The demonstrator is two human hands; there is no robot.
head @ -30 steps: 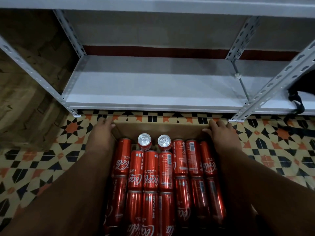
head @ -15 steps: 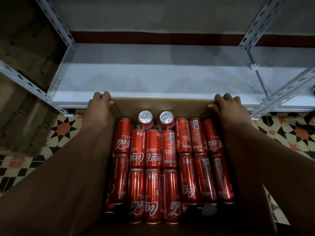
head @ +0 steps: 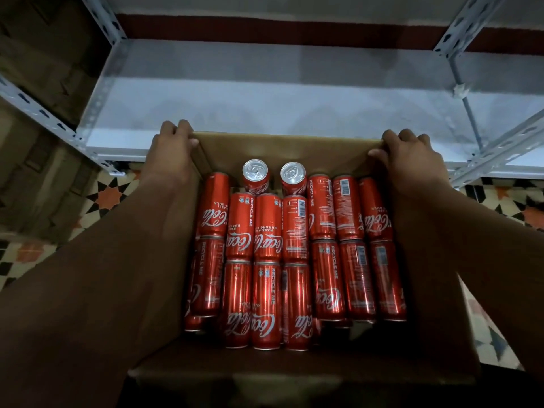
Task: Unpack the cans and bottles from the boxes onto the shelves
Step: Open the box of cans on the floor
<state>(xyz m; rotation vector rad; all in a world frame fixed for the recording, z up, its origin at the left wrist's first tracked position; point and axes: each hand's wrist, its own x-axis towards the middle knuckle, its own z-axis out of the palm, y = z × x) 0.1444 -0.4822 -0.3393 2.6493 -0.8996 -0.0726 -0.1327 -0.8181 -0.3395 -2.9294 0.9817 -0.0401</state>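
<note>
An open cardboard box [head: 288, 150] fills the lower middle of the head view, its far wall overlapping the front edge of the low white shelf [head: 265, 113]. Inside lie several red cola cans [head: 268, 228] on their sides in rows, and two cans [head: 255, 175] stand upright by the far wall. My left hand [head: 172, 148] grips the box's far left corner, thumb inside the rim. My right hand [head: 409, 156] grips the far right corner the same way. Both forearms run along the box's sides.
The shelf unit's perforated white uprights [head: 103, 16] rise at left and right, with a thin rod [head: 468, 104] at the back right. Patterned floor tiles [head: 109, 195] show beside the box. A dark wooden surface [head: 38, 83] stands to the left of the shelf.
The box, held by both hands at its far corners, has moved forward from the tiled floor area until its far edge overlaps the low shelf's front. The view has closed in.
</note>
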